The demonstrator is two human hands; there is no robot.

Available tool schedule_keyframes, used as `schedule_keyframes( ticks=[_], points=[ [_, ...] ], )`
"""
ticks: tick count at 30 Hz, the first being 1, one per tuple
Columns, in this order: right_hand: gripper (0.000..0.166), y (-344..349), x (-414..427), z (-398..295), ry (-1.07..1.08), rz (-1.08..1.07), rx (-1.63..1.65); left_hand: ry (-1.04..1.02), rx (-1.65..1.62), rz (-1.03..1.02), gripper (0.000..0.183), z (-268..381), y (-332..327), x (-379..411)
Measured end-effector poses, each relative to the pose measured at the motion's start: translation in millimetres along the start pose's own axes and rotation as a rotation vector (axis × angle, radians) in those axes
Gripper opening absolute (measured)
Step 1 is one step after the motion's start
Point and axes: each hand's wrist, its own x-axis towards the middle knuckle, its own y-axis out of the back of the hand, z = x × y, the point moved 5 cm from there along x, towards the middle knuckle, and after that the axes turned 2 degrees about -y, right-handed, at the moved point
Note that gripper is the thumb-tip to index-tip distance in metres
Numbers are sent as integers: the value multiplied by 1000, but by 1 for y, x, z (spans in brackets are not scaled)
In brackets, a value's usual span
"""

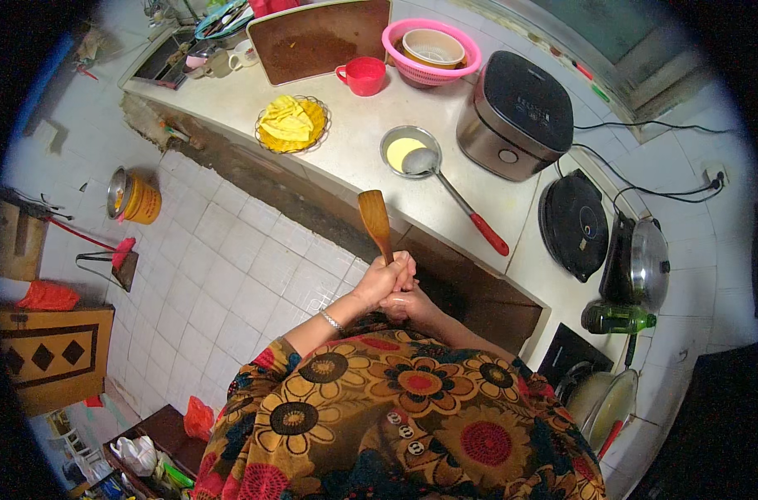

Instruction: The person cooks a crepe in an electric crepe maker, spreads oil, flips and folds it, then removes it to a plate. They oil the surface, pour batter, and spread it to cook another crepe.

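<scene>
Both my hands are together in front of my body, short of the counter edge. My left hand [382, 279] grips the handle of a wooden spatula [374, 215], whose flat blade points up and away from me. My right hand [405, 302] is pressed against the left one; its fingers are partly hidden, so whether it also holds the handle is unclear. Beyond the spatula, a small metal bowl [386, 164] with pale yellow liquid [401, 148] stands on the counter. A ladle [457, 194] with a red handle end rests in it, its handle lying across the counter.
On the white counter [360, 125] are a yellow cloth [286, 119] in a basket, a red cup [364, 76], a pink colander [424, 76] and a rice cooker [510, 119]. To the right are a black electric griddle [574, 228] and a green bottle [617, 317]. A yellow bucket [143, 199] stands left on the tiled floor.
</scene>
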Motion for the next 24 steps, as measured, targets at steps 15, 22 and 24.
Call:
schedule_keyframes(
  ticks=[15,22,24],
  points=[
    [19,7,-18,15,83,214,17,17,48,-112,51,-10,-18,1],
    [18,6,-20,17,38,176,-6,9,-1,-104,47,-18,-16,1],
    [18,3,-21,12,28,172,11,8,10,-100,43,-14,-15,0]
  ],
)
